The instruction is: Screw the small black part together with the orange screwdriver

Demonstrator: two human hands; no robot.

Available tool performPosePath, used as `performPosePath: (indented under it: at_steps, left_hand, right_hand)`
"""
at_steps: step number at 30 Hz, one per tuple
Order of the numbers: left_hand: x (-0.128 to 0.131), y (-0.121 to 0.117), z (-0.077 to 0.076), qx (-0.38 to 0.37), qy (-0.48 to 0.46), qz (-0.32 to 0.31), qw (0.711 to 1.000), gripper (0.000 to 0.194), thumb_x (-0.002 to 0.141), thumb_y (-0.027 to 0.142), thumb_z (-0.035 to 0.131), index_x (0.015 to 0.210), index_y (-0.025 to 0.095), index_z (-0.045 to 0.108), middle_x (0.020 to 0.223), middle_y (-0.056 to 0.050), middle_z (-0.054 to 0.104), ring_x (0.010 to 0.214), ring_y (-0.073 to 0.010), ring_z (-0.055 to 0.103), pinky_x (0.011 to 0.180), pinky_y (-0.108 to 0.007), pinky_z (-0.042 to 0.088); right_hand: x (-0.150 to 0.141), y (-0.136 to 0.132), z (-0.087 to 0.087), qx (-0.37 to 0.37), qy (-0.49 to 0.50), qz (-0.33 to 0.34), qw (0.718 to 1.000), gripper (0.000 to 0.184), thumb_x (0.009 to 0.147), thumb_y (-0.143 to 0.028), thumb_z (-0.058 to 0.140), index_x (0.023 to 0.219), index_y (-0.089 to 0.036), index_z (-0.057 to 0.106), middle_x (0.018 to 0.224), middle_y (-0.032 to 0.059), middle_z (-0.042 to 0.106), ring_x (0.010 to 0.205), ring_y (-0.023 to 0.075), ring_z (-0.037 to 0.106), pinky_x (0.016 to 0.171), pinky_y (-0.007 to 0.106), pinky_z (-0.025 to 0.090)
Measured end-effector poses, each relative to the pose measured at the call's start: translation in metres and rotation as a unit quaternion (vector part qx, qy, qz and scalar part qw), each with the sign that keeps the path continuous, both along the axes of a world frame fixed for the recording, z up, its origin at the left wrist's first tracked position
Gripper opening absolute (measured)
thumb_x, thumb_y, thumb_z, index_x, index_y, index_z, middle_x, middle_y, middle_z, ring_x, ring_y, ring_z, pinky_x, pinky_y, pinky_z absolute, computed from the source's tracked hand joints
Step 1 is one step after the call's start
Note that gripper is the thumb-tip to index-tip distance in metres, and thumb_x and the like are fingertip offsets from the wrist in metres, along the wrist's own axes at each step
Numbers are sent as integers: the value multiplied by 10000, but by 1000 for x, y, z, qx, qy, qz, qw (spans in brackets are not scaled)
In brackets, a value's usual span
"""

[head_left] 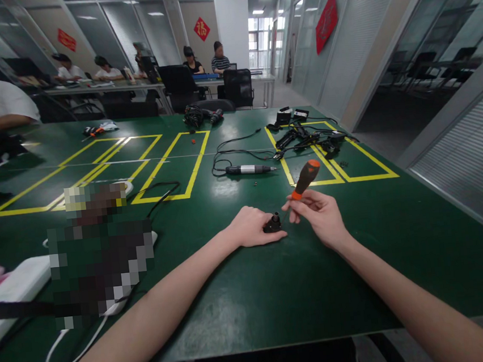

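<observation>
Screwdriver (307, 178) and small black part (274, 224) meet near the middle of the green table (274, 297), close in front of the person. The screwdriver has a dark, thick handle, capped in orange at the butt with a small dark mark on it, and a second orange band lower down, where a thin shaft begins. It leans, butt up and to the right, shaft running down leftward to the part; whether the tip touches cannot be made out. The right hand (324, 214) pinches it around the lower orange band, thumb and fingers closed on it, the upper handle standing free above. The black part looks squat and dark at its base, with a short round stub rising from it, greyish at the top; finer detail is too small to tell. The left hand (252, 226) is closed about its left side, knuckles up, thumb stretched along the near side, low by the tabletop.
</observation>
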State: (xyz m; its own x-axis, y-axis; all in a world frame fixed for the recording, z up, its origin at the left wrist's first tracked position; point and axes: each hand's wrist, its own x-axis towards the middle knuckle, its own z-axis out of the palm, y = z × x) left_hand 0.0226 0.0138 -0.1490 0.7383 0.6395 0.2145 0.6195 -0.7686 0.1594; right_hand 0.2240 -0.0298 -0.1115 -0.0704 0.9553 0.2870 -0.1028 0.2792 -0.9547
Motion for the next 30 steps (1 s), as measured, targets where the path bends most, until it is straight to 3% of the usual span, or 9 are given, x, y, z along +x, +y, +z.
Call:
performPosePath:
  at_steps: [4, 9, 13, 18, 22, 24, 30]
  left_hand:
    - [0, 0, 1, -1, 2, -2, 1000, 608, 946, 716, 499, 658, 198, 634, 596, -38, 663, 536, -178, 609, 533, -287, 231]
    - [1, 0, 1, -2, 1, -2, 1000, 611, 943, 729, 493, 678, 199, 644, 608, -42, 667, 547, -181, 611, 535, -290, 225]
    - [1, 0, 2, -3, -2, -2, 1000, 613, 943, 729, 494, 672, 199, 636, 603, -38, 663, 544, -179, 611, 531, -291, 228]
    - [0, 0, 2, -5, -5, -5, 1000, 610, 945, 717, 496, 654, 195, 619, 595, -34, 656, 540, -176, 613, 530, -288, 230]
    - [0, -1, 2, -5, -9, -4, 1000, 600, 948, 697, 505, 639, 195, 614, 583, -33, 652, 517, -168, 603, 526, -289, 234]
    - [0, -1, 2, -5, -12, -6, 1000, 592, 948, 693, 509, 648, 196, 620, 588, -33, 656, 525, -172, 614, 527, -292, 236]
    - [0, 0, 1, -3, -18, -10, 1000, 594, 943, 707, 511, 660, 194, 617, 599, -41, 658, 543, -187, 627, 522, -305, 220]
  right_hand:
    - [-1, -1, 0, 7, -2, 28, 1000, 320, 837, -499, 814, 900, -189, 766, 829, 71, 787, 571, 153, 658, 536, 312, 563]
    - [-3, -2, -1, 4, 17, -14, 1000, 348, 749, -442, 896, 941, -206, 728, 721, 8, 741, 528, 141, 634, 520, 299, 566]
    - [-3, -3, 0, -2, 10, -30, 1000, 334, 728, -445, 909, 790, -197, 694, 713, 25, 739, 538, 145, 641, 540, 305, 577]
    - [-3, -5, 5, 19, -21, 5, 1000, 295, 776, -464, 873, 766, -198, 745, 749, 22, 705, 514, 126, 599, 500, 297, 543]
    - [-4, -7, 4, 5, -5, 39, 999, 316, 832, -509, 815, 875, -205, 741, 773, 33, 732, 544, 152, 639, 532, 324, 574]
    - [-4, -8, 3, 4, 6, 38, 999, 331, 788, -486, 861, 903, -211, 718, 766, 24, 732, 572, 160, 654, 556, 326, 585]
    - [-3, -7, 2, -3, -21, -3, 1000, 340, 673, -431, 947, 741, -191, 717, 743, 25, 715, 554, 144, 618, 544, 308, 569]
